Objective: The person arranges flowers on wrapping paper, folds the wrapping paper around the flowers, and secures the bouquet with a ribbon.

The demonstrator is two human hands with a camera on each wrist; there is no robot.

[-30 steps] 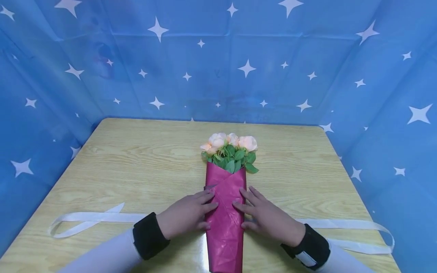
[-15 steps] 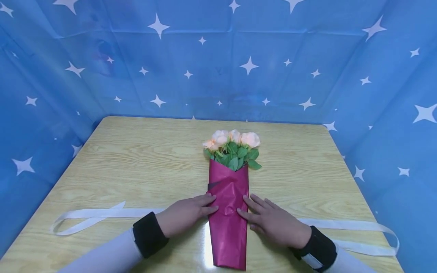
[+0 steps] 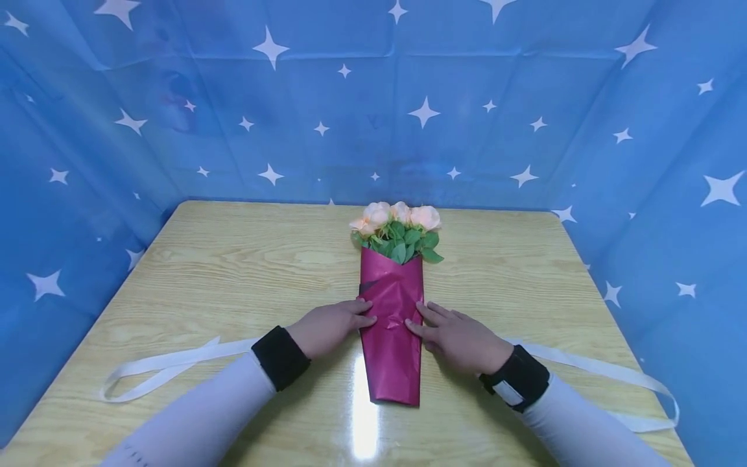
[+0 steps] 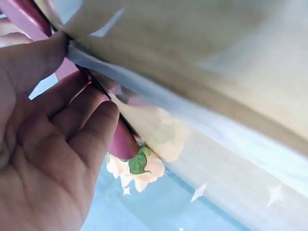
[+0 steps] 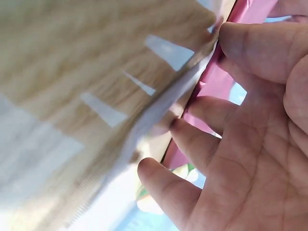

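Flowers [image 3: 398,228] in a red wrap [image 3: 392,353] slid nearer the back edge of the table [image 3: 262,259], by blue cloth [image 3: 233,91]. Left hand [image 3: 331,329] and right hand [image 3: 458,337], fingers loosely out, touch its sides. Ribbon [image 3: 181,356] middle: hidden.

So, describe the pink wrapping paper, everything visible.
Deep pink wrapping paper, thin and slightly glossy, with a dark patch at its left edge. It lies on the table, folded around the flowers, open in a V at the far end and creased mid-front. Left hand and right hand touch its sides; white ribbon apparently runs beneath.
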